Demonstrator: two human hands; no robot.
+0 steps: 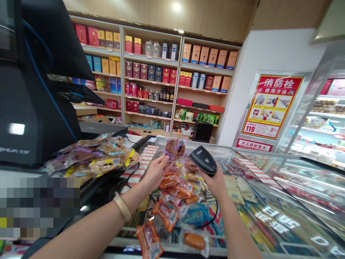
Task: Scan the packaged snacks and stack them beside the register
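Over counter [260, 196]: pkt [174, 146], L hand [155, 172] (scanner [203, 159], R hand [216, 182]).

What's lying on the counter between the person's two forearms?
Mostly snack packets, several in orange wrappers, plus a curve of black cable; the head view shows this.

Tall shelves [122, 72]; white wall [283, 50], red poster [272, 106]; ceiling light [176, 6] glowing.

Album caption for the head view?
Left hand holds a snack packet, right hand a barcode scanner, near wrapped sausages.
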